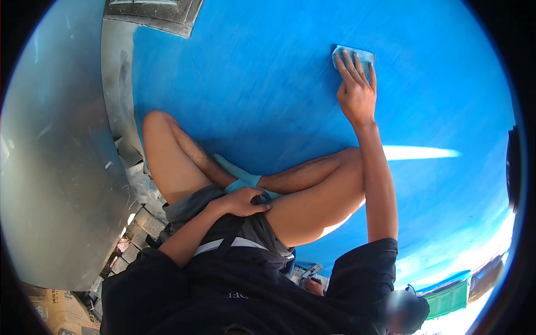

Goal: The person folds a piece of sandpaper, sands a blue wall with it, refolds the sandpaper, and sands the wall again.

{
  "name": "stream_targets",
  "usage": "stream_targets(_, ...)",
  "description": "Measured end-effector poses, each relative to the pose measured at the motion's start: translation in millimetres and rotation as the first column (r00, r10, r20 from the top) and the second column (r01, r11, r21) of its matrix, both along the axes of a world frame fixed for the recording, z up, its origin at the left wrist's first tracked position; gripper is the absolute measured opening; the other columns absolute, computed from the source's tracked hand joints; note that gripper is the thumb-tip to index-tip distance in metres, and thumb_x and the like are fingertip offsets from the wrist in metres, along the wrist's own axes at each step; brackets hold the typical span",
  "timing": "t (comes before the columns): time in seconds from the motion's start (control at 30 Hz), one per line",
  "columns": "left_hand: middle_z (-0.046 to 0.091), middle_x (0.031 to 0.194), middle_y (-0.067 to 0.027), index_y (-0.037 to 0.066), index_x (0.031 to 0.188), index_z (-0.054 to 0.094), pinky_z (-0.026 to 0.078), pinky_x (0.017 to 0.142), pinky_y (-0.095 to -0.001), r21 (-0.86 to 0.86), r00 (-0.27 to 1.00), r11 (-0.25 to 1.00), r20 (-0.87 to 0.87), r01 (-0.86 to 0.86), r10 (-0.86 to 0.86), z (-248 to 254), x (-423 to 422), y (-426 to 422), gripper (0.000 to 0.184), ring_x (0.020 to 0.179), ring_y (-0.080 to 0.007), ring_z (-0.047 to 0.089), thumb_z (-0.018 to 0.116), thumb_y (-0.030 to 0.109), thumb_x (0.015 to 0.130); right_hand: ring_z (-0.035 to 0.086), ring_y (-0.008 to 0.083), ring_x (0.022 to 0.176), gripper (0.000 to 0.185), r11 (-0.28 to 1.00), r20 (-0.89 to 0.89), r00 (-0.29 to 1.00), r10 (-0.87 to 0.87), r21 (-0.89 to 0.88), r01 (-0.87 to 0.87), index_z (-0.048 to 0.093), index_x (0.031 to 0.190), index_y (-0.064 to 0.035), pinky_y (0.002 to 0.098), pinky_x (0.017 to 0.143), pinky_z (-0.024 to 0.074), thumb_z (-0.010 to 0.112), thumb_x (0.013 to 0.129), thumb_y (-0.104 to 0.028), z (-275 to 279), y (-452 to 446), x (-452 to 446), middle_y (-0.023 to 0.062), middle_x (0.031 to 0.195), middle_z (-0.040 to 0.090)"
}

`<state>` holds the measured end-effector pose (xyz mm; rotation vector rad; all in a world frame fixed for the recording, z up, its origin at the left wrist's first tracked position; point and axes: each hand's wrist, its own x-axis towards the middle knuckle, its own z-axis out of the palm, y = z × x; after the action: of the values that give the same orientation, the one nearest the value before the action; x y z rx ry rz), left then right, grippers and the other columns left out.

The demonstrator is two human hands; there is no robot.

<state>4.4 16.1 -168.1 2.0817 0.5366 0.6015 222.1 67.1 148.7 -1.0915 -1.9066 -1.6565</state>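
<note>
My right hand (358, 95) is stretched out over a light-blue, flat rectangular pad (365, 57), fingers pressed along it, on the large blue surface (268, 72). The pad's face against the surface is hidden. Low in my lap, my left hand (245, 202) is curled, with a small dark thing (260, 199) between thumb and fingers; what it is I cannot make out. The hand rests by my dark shorts (192, 204), close to a black strap (230, 237). My legs are folded on the blue surface, with light-blue socks (237, 173) at the feet.
On the left stands a large grey panel (56, 156), with rubble and blocks (148, 223) along its edge. A worn wooden frame (162, 17) is at the top. Lower right, another person's dark-capped head (416, 310) shows, near a green structure (449, 298). A bright light streak (419, 152) crosses the blue.
</note>
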Motion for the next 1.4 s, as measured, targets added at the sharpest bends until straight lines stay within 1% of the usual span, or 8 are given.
stream_targets(0.1, 0.070, 0.107, -0.0250, -0.006, 0.119, 0.064, 0.055, 0.082, -0.0395, 0.037, 1.000, 0.999, 0.004, -0.005, 0.005, -2, 1, 2, 0.066, 0.097, -0.0314, 0.071, 0.070, 0.053, 0.090, 0.052, 0.0247, 0.136, 0.057, 0.992, -0.144, 0.989, 0.045, 0.124, -0.027, 0.062, 0.137, -0.0167, 0.0524, 0.118, 0.0294, 0.054, 0.084, 0.002, 9, 4, 3, 0.0027, 0.144, 0.059)
stream_targets(0.57, 0.070, 0.107, -0.0249, -0.005, 0.117, 0.064, 0.055, 0.084, -0.0395, 0.029, 1.000, 0.999, 0.000, -0.013, 0.013, 1, 0, 0, 0.062, 0.099, -0.0307, 0.070, 0.070, 0.051, 0.091, 0.051, 0.0249, 0.137, 0.057, 0.999, -0.075, 0.997, 0.023, 0.030, -0.021, 0.062, 0.137, -0.0180, 0.0540, 0.119, 0.0282, 0.054, 0.084, 0.002, 5, 0, 6, 0.0015, 0.145, 0.058)
stream_targets(0.73, 0.070, 0.108, -0.0260, -0.006, 0.118, 0.064, 0.054, 0.087, -0.0402, 0.016, 0.999, 1.000, -0.028, -0.016, 0.016, 4, -1, 0, 0.065, 0.102, -0.0333, 0.069, 0.069, 0.052, 0.091, 0.050, 0.0247, 0.138, 0.060, 0.979, -0.224, 0.974, 0.046, 0.206, 0.001, 0.061, 0.138, -0.0167, 0.0547, 0.120, 0.0266, 0.055, 0.082, 0.002, 16, 4, 13, 0.0029, 0.145, 0.057)
stream_targets(0.87, 0.069, 0.112, -0.0273, -0.007, 0.120, 0.063, 0.053, 0.089, -0.0413, 0.039, 1.000, 0.999, -0.009, -0.001, 0.001, 5, -1, -1, 0.067, 0.105, -0.0346, 0.069, 0.069, 0.053, 0.091, 0.051, 0.0255, 0.137, 0.059, 0.999, 0.024, 0.999, 0.039, -0.018, -0.039, 0.062, 0.137, -0.0155, 0.0533, 0.119, 0.0295, 0.054, 0.082, 0.004, 3, -2, 12, 0.0032, 0.144, 0.058)
stream_targets(1.03, 0.067, 0.118, -0.0290, -0.007, 0.124, 0.062, 0.053, 0.092, -0.0412, 0.025, 0.999, 0.999, -0.019, -0.034, 0.035, 5, -1, -2, 0.070, 0.109, -0.0351, 0.067, 0.069, 0.054, 0.090, 0.053, 0.0245, 0.135, 0.056, 0.991, -0.121, 0.990, 0.070, 0.124, -0.055, 0.063, 0.136, -0.0154, 0.0509, 0.119, 0.0306, 0.053, 0.083, 0.003, 7, 3, 6, 0.0024, 0.142, 0.060)
stream_targets(1.2, 0.067, 0.120, -0.0281, -0.007, 0.127, 0.060, 0.053, 0.093, -0.0408, -0.011, 0.998, 1.000, -0.065, -0.004, 0.003, 7, -1, -1, 0.072, 0.110, -0.0340, 0.067, 0.069, 0.054, 0.090, 0.053, 0.0246, 0.135, 0.056, 1.000, -0.003, 1.000, 0.017, -0.020, -0.017, 0.062, 0.137, -0.0158, 0.0510, 0.119, 0.0309, 0.053, 0.085, 0.003, 0, 1, -2, 0.0028, 0.144, 0.059)
stream_targets(1.33, 0.067, 0.121, -0.0274, -0.007, 0.129, 0.059, 0.053, 0.093, -0.0406, -0.002, 0.998, 1.000, -0.055, -0.017, 0.017, 4, -2, -1, 0.073, 0.111, -0.0345, 0.067, 0.069, 0.054, 0.090, 0.052, 0.0234, 0.136, 0.057, 0.995, -0.096, 0.995, 0.033, 0.098, -0.024, 0.061, 0.138, -0.0164, 0.0504, 0.119, 0.0307, 0.053, 0.084, 0.003, 5, 2, 1, 0.0026, 0.144, 0.058)
stream_targets(1.4, 0.067, 0.121, -0.0275, -0.007, 0.129, 0.059, 0.052, 0.094, -0.0406, -0.005, 0.998, 1.000, -0.063, -0.013, 0.012, 6, -2, -2, 0.073, 0.111, -0.0347, 0.066, 0.069, 0.054, 0.090, 0.051, 0.0241, 0.136, 0.058, 0.999, 0.008, 1.000, 0.019, -0.028, -0.018, 0.061, 0.138, -0.0162, 0.0513, 0.119, 0.0302, 0.053, 0.084, 0.003, 1, 0, 2, 0.0029, 0.144, 0.058)
